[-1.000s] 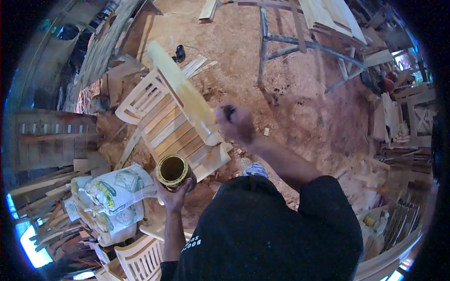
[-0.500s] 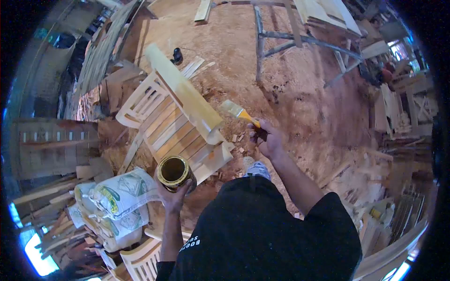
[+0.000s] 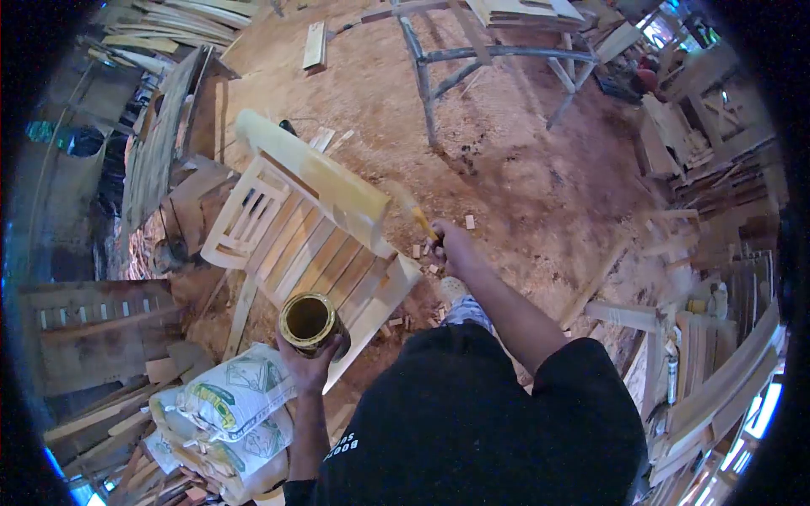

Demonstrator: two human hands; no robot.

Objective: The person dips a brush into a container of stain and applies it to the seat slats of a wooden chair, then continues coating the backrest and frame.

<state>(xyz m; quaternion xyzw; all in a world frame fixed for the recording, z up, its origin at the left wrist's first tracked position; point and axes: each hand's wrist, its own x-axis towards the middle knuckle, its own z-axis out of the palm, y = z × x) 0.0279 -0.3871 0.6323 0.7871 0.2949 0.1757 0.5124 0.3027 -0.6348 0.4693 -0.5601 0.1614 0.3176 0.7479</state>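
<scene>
My left hand (image 3: pixel 314 364) is wrapped around an open can (image 3: pixel 309 323) with a yellowish, coated rim and brownish contents. In my right hand (image 3: pixel 456 250) is a paintbrush (image 3: pixel 419 218) with a yellow handle, its bristles blurred and close to the right end of the bench's top board. The wooden bench (image 3: pixel 316 244) lies in front of me, with a slatted seat, a slatted side and a wide, curved pale board (image 3: pixel 312 175) along its far side. Part of that board looks darker and shinier near the brush. The can hides a near corner of the bench.
Stacked white printed sacks (image 3: pixel 240 392) stand at my lower left. A sawhorse-like stand (image 3: pixel 498 52) bears boards at the far side. Planks lean at left and right (image 3: pixel 717 379). Sawdust and small wood scraps (image 3: pixel 430 253) cover the floor.
My view has shifted, so the bench and stand sit further left. My right hand has moved the brush left and nearer the bench's curved board. The can stays in my left hand.
</scene>
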